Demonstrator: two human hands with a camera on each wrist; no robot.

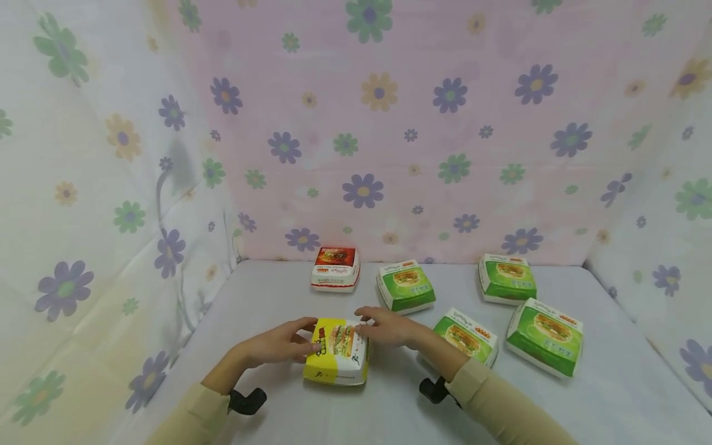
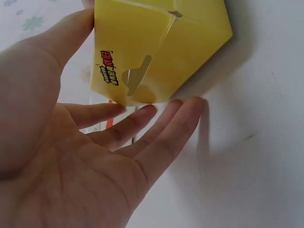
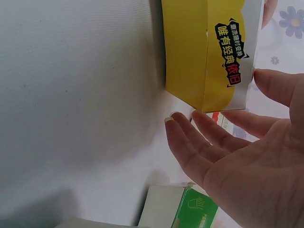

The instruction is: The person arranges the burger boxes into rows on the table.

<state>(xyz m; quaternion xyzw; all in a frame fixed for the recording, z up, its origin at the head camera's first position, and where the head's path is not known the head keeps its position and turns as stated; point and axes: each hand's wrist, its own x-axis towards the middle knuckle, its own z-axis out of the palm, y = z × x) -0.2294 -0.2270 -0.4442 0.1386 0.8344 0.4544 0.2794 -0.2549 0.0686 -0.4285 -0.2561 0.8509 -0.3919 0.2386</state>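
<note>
A yellow and white burger box (image 1: 336, 364), printed with a burger picture, is between both hands near the front of the table. My left hand (image 1: 280, 343) holds its left side, the thumb on the top and the index finger by the far corner. In the left wrist view the other fingers (image 2: 166, 137) spread out beside the yellow side wall. From the right, my right hand (image 1: 389, 327) holds the far right corner, thumb on the upper edge. Its lower fingers (image 3: 192, 142) extend past the box corner in the right wrist view.
A red and white burger box (image 1: 335, 278) stands at the back. Green and white boxes are to the right: one (image 1: 406, 285) behind my right hand, one (image 1: 464, 337) partly behind the right forearm, and two more (image 1: 507, 279) farther right. Flowered cloth walls (image 1: 361, 136) surround the table.
</note>
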